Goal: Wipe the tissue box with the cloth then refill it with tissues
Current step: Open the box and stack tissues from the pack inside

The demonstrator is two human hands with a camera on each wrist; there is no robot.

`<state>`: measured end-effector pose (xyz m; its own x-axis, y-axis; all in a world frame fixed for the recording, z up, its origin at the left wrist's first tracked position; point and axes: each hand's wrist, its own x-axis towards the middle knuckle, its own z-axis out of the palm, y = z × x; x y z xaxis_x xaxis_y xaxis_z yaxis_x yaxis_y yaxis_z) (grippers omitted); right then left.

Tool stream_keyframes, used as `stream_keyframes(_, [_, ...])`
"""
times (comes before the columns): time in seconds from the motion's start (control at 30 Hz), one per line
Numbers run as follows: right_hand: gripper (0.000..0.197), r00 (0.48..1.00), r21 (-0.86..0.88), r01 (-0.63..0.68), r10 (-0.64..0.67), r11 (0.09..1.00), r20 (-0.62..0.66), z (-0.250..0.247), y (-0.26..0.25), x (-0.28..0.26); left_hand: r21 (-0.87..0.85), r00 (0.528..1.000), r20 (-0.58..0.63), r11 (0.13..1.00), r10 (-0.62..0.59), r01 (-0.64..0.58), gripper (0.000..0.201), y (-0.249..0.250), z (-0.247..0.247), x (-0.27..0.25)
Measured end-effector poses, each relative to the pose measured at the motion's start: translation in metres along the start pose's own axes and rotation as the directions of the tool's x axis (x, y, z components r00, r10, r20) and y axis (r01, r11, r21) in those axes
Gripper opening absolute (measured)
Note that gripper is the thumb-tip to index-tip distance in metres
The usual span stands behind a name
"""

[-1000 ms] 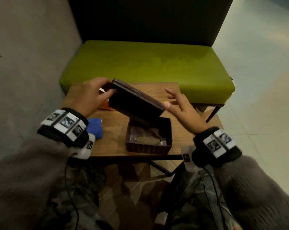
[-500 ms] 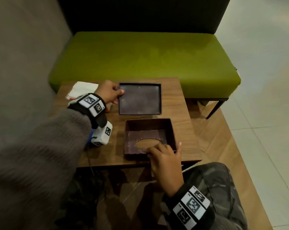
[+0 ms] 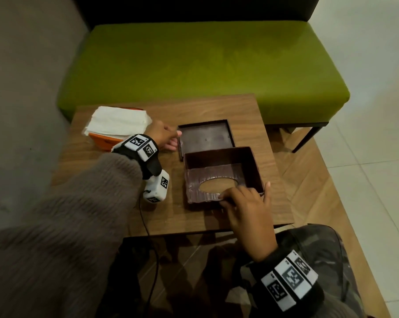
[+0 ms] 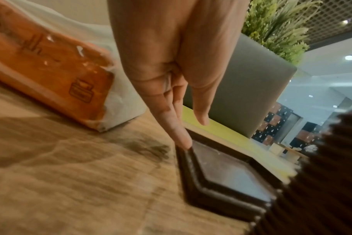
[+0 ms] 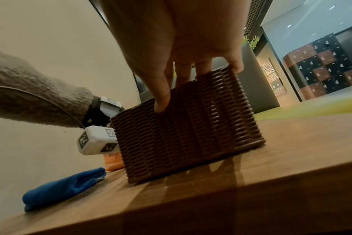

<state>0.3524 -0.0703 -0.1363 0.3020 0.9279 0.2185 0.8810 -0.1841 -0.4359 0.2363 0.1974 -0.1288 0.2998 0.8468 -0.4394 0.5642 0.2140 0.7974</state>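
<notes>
The dark woven tissue box (image 3: 251, 166) stands upside down and open on the wooden table (image 3: 216, 109), its oval slot against the tabletop. My right hand (image 3: 239, 196) grips its near wall (image 5: 187, 127), thumb (image 5: 161, 103) outside and fingers over the rim. The box's flat base panel (image 3: 205, 136) lies just behind it. My left hand (image 3: 174, 140) has straight fingers, one fingertip (image 4: 183, 139) touching the panel's left rim (image 4: 191, 171). A stack of white tissues (image 3: 118, 122) in an orange pack (image 4: 50, 71) sits at the back left. The blue cloth (image 5: 64, 187) lies left of the box, hidden under my left arm in the head view.
A green bench (image 3: 194, 65) stands right behind the table, with a grey wall (image 3: 22, 88) on the left. The table's near edge (image 3: 205, 228) runs just below my right hand; tiled floor (image 3: 365, 180) lies to the right.
One second ago both hands held the base panel tilted above the box. The left hand has laid it flat behind the box. The right hand has dropped to grip the box's near wall.
</notes>
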Motion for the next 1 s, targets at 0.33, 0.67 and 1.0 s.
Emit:
stream_keyframes(0.33, [0.012,0.991,0.065,-0.071,0.063,0.995,0.116,-0.006,-0.001,0.009,0.658,0.811,-0.228,0.699,0.539,-0.280,0.011,0.019,-0.097,-0.031])
stream_keyframes(0.67, [0.011,0.994,0.098,-0.058,0.048,0.993,0.102,-0.005,-0.002,0.017,0.866,0.885,0.196,0.349,0.422,-0.358,0.027,-0.016,-0.135,-0.022])
stream_keyframes(1.0, [0.011,0.996,0.087,-0.053,0.046,0.995,0.073,0.000,-0.005,0.023,0.836,0.924,0.249,0.417,0.292,-0.357,0.048,-0.013,-0.135,-0.025])
